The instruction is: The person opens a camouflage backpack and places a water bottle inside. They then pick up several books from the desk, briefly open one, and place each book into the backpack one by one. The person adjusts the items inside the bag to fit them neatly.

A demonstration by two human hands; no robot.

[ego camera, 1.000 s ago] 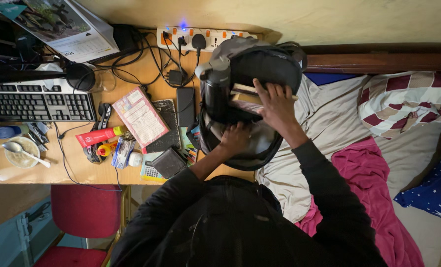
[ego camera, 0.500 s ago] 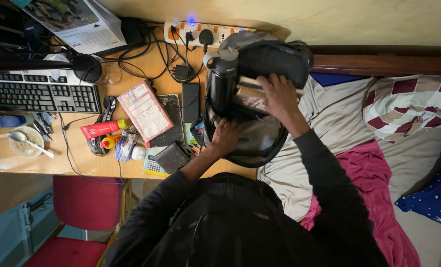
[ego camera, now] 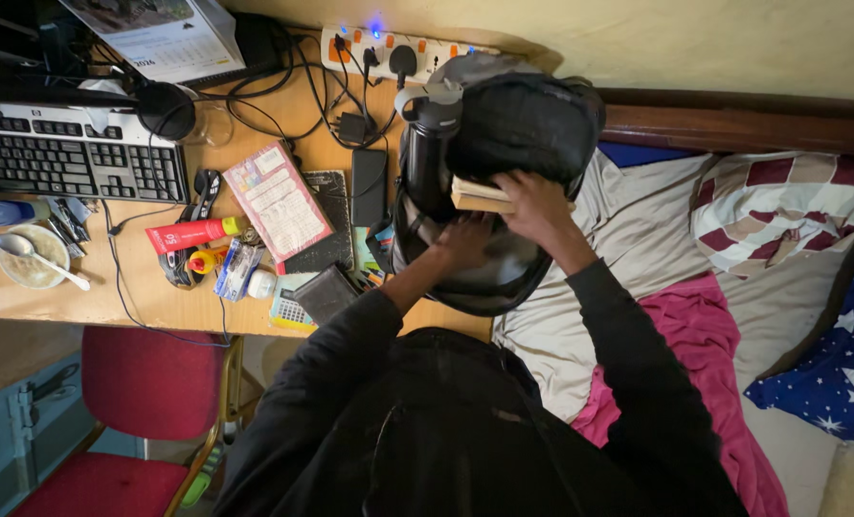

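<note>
Here the backpack (ego camera: 528, 124) stands open at the right end of the desk (ego camera: 92, 297), partly over the bed (ego camera: 628, 239). The right hand (ego camera: 534, 203) is closed on a thick book (ego camera: 480, 195) with pale page edges, and the book lies flat at the mouth of the backpack, just beside the hand on its left. The left hand (ego camera: 463, 241) is lower, close under the book, and it presses on the inner front of the backpack; I cannot tell if its fingers grip the fabric. The two hands are near each other but they do not touch.

A black bottle (ego camera: 429, 144) with a grey cap stands upright in the side pocket of the backpack, left of the book.

On the desk, left of the backpack, a pink rectangular booklet (ego camera: 276, 201) lies tilted on a dark notebook (ego camera: 322, 230). A red tube (ego camera: 197, 234) with a yellow cap lies flat beside it. A calendar (ego camera: 159, 33) with a photo stands at the far edge, near a white power strip (ego camera: 389, 48) with orange switches.

A small bowl (ego camera: 30, 258) at the left edge holds a spoon (ego camera: 34, 258) and some pale food.
</note>
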